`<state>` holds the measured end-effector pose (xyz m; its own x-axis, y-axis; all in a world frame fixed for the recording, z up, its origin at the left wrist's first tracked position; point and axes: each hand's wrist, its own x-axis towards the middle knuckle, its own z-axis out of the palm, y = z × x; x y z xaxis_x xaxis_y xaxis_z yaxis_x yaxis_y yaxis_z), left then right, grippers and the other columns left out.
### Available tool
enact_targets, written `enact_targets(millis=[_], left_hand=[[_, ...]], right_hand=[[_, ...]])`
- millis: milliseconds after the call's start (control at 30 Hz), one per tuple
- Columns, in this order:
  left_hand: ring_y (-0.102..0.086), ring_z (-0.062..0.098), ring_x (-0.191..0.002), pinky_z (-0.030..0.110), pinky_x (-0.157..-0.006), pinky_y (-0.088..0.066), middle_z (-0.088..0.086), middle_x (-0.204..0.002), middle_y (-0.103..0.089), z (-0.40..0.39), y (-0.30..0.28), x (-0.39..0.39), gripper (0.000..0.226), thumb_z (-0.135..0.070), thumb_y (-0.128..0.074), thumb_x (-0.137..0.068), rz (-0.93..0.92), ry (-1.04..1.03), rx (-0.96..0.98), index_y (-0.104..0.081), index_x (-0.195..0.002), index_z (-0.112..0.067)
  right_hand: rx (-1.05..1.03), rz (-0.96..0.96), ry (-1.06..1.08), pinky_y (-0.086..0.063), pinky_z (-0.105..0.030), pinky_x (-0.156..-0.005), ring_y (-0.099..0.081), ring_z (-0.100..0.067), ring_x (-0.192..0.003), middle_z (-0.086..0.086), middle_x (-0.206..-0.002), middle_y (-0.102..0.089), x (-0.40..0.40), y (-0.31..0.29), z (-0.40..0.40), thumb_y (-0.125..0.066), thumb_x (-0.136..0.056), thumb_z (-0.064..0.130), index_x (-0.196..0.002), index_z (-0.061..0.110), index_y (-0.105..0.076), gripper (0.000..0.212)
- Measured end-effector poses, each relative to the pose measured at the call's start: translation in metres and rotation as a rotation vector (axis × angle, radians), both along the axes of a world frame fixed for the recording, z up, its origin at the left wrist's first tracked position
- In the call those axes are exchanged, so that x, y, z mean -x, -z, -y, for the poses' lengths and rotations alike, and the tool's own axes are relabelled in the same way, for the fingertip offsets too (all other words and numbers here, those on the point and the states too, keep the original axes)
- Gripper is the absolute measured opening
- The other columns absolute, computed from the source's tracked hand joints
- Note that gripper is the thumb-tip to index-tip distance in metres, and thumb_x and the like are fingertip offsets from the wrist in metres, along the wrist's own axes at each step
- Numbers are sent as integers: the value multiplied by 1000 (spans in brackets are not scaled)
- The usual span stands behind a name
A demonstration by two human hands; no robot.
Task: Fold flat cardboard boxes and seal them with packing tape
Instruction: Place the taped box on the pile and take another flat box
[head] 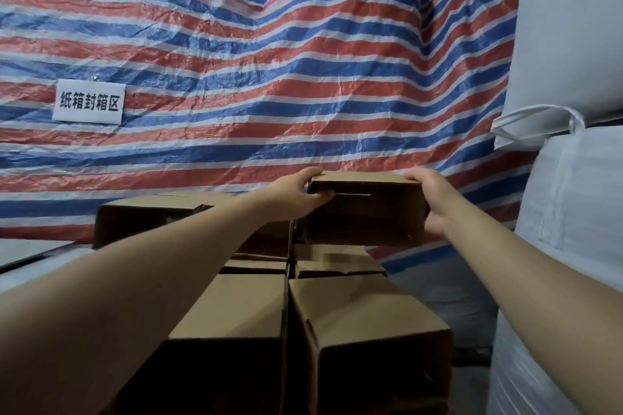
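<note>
A small folded brown cardboard box (365,212) is held at arm's length on top of a stack of similar boxes. My left hand (296,194) grips its left end, thumb on the top edge and fingers across the near face. My right hand (429,199) grips its right end, thumb on top and fingers wrapped round the side. The near face of the box shows a seam slit along its middle. No tape or tape dispenser is in sight.
Several folded cardboard boxes (364,323) are stacked below and to the left (141,216). A red, white and blue striped tarp (269,77) with a white label (89,101) hangs behind. Big white sacks (569,178) stand at the right.
</note>
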<state>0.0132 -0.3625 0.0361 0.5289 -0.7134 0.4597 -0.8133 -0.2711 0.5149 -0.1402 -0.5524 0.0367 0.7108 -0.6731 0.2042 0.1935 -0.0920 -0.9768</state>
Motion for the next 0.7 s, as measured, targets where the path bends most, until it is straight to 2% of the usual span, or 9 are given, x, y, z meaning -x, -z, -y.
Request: enact_targets(millis=[67, 200, 267, 367, 433, 533, 700], left_hand=[[-54, 5, -88, 17, -64, -39, 0, -131, -56, 18, 2, -14, 50, -47, -50, -98, 109, -61, -39, -37, -145, -35], [-55, 21, -114, 27, -80, -40, 2, -140, -52, 37, 15, -41, 55, -51, -51, -96, 219, -158, -86, -39, -146, -30], [-53, 20, -109, 29, -81, -40, 1, -139, -52, 41, 22, -52, 55, -51, -54, -95, 236, -176, -115, -41, -144, -30], [-53, 16, -94, 28, -74, -42, 1, -132, -55, 45, 31, -66, 53, -51, -52, -95, 307, -214, -191, -41, -143, -30], [-57, 20, -100, 32, -76, -48, 1, -129, -57, 46, 37, -70, 52, -51, -51, -96, 360, -259, -246, -42, -142, -27], [-55, 23, -114, 39, -91, -50, 1, -130, -58, 49, 46, -76, 52, -50, -57, -93, 494, -313, -309, -49, -136, -22], [-54, 22, -116, 37, -92, -49, 1, -129, -57, 50, 50, -75, 60, -54, -65, -86, 540, -336, -291, -50, -134, -21]], right_hand=[[-39, -13, -9, -53, -51, -91, -69, -33, -102, -15, -99, -73, -17, 6, 18, -53, -91, 38, -102, 12, -71, 34], [-90, -50, -70, -48, -51, -100, -65, -29, -98, -10, -84, -66, -51, 26, 48, -53, -88, 37, -82, 18, -63, 23], [-97, -64, -100, -47, -50, -100, -65, -28, -98, -10, -85, -66, -66, 35, 58, -54, -88, 38, -86, 17, -64, 23], [-97, -97, -132, -51, -46, -94, -67, -28, -96, -10, -88, -68, -85, 45, 67, -56, -89, 41, -93, 17, -66, 27], [-90, -118, -155, -53, -43, -89, -66, -26, -92, -9, -85, -67, -96, 52, 72, -53, -91, 40, -91, 16, -65, 27], [-38, -173, -174, -51, -43, -85, -64, -26, -93, -7, -80, -67, -106, 61, 74, -52, -94, 41, -84, 16, -66, 30], [-38, -188, -157, -52, -40, -78, -65, -26, -93, -8, -83, -69, -106, 65, 74, -52, -95, 43, -85, 17, -70, 33]])
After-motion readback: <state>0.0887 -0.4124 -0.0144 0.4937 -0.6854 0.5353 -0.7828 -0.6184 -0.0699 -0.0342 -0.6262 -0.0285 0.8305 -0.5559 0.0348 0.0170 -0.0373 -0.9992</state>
